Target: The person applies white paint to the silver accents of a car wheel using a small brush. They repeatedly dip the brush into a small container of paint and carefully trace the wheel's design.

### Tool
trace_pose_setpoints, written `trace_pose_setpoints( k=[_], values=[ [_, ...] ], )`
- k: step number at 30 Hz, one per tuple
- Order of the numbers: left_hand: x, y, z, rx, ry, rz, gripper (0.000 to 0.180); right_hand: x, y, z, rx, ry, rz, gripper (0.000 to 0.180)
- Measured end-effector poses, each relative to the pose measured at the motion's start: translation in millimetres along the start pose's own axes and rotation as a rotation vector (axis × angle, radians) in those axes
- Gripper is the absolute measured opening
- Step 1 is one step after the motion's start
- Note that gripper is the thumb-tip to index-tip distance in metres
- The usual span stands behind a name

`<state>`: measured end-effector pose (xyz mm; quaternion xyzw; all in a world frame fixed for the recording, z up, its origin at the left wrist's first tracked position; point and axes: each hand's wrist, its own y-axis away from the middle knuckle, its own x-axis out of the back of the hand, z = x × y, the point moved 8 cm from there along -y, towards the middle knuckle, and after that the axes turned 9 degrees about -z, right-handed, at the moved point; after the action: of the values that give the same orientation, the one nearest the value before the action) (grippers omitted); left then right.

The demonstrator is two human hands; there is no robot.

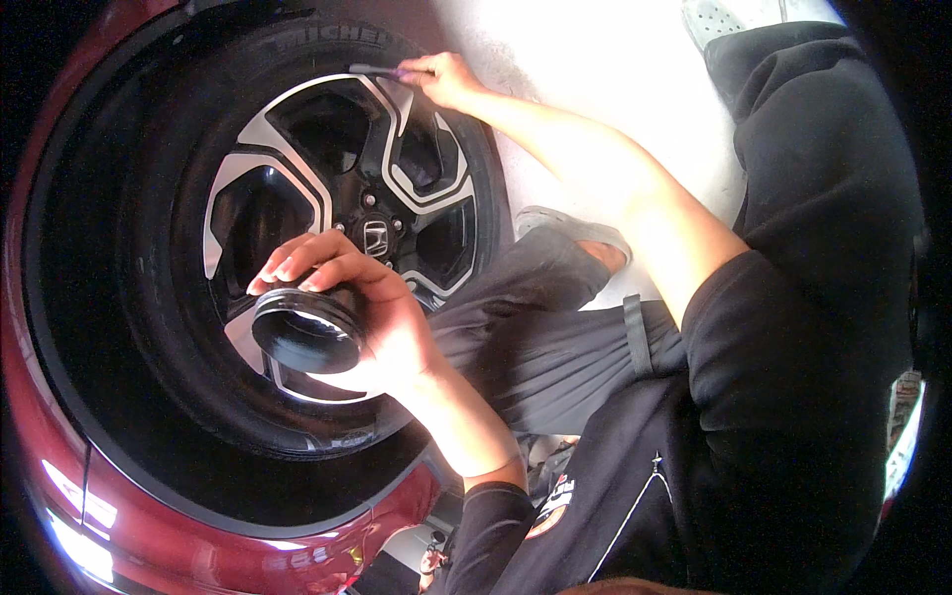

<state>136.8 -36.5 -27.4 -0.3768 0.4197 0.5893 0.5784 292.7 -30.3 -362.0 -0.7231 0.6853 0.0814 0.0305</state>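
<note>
My left hand [397, 327] is closed around a small round black jar [307, 337] with a ridged rim. The jar is tilted with its mouth toward me, and light catches its inner wall. It is held in front of the lower part of a car wheel [342, 213] with black and silver spokes. Farther off, my right hand [436, 79] pinches a slim dark brush [375, 71] with a purple part near the fingers. The brush tip lies where the black tyre [159, 228] meets the rim's edge; whether it touches is hard to tell.
A dark red car body [297, 550] with a black wheel arch surrounds the tyre on the left and below. My legs in dark trousers [833, 169] are bent beside the wheel. Grey clogs [709, 22] stand on the pale, brightly lit floor [595, 59].
</note>
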Motion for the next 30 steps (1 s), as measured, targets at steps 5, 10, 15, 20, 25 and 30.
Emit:
trace_pose_setpoints(
  k=[5, 10, 15, 20, 25, 30],
  values=[
    [0, 0, 5, -0.007, 0.032, -0.015, 0.023, -13, 4, -5, -0.011, 0.013, -0.056, 0.029],
    [1, 5, 4, -0.022, 0.009, 0.005, 0.026, 0, 2, 17, -0.149, -0.053, 0.031, 0.029],
    [1, -6, -11, 0.009, 0.017, -0.014, 0.025, 15, 21, 62, -0.198, 0.006, 0.033, 0.033],
    [-5, 1, -1, -0.012, 0.006, -0.008, 0.025, -15, -5, -13, -0.108, -0.074, 0.047, 0.031],
    [8, -11, -5, 0.018, -0.004, 0.014, 0.024, 14, 9, 26, -0.153, 0.019, 0.138, 0.029],
    [-5, -8, -15, 0.056, 0.015, -0.041, 0.022, 16, 14, 9, -0.151, 0.025, 0.111, 0.030]
  ],
)
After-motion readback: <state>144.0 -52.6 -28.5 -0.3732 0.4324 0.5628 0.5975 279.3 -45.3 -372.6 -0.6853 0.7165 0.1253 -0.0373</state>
